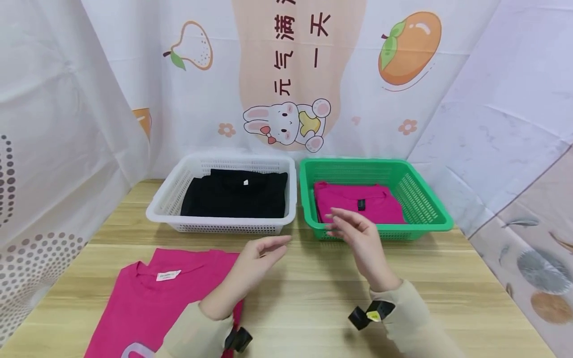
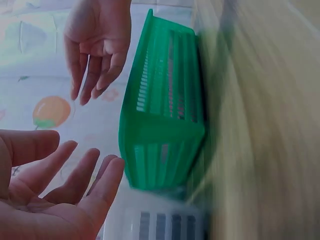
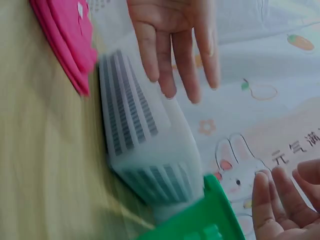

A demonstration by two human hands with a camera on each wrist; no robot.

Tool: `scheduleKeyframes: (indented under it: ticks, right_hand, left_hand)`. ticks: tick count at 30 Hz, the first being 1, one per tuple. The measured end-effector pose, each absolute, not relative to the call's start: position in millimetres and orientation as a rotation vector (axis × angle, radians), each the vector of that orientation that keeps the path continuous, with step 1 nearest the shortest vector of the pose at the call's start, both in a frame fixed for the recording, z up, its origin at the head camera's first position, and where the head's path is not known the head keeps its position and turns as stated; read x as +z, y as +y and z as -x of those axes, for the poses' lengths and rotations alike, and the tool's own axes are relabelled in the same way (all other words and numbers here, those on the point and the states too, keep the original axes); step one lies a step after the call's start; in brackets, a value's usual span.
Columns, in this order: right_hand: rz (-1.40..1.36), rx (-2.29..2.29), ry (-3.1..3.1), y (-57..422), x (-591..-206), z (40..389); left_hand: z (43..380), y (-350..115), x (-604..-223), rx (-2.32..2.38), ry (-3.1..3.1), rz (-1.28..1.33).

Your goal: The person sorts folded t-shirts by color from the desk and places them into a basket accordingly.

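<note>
My left hand (image 1: 256, 266) is held in the air over the right edge of a pink T-shirt (image 1: 154, 298), with nothing in its loosely straight fingers. The shirt lies flat on the table at the left, its white neck label facing up. Just in front of the green basket (image 1: 421, 228) hovers my right hand (image 1: 355, 238), its fingers relaxed and holding nothing. A folded pink shirt (image 1: 380, 204) with a dark neck label lies in that basket. In the right wrist view, the left hand (image 3: 175, 40) shows an empty palm.
A white basket (image 1: 154, 211) holding folded black clothing (image 1: 233, 196) stands beside the green one, at the back of the wooden table (image 1: 304, 308). Behind both baskets hangs a printed white curtain (image 1: 192, 114). More cloth borders the table on both sides.
</note>
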State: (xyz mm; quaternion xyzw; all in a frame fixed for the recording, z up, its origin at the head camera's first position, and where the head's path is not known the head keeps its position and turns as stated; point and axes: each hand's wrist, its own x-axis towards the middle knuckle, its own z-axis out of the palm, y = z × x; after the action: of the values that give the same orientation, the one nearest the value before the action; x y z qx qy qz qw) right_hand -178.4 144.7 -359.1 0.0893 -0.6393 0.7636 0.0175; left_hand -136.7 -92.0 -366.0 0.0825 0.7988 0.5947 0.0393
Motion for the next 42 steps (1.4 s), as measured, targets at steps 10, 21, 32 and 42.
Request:
scheduleKeyframes:
  ticks: [10, 21, 32, 42]
  right_hand:
    - [-0.258, 2.528, -2.077, 98.7, -376.9, 166.4]
    - [-0.395, 2.579, -2.233, 61.6, -395.2, 158.8]
    - [-0.351, 2.723, -2.269, 23.1, -416.6, 139.0]
    - [-0.3, 2.814, -2.322, 14.7, -430.7, 125.8]
  left_hand:
    - [90.1, -152.3, -375.5, 1.619, 2.67, -0.046]
    - [59.8, -214.2, -386.8, 1.506, 2.855, 0.212]
    - [50.2, -275.1, -405.5, 1.291, 2.717, 0.459]
    - [47.4, -327.3, -424.4, 1.214, 2.617, 0.615]
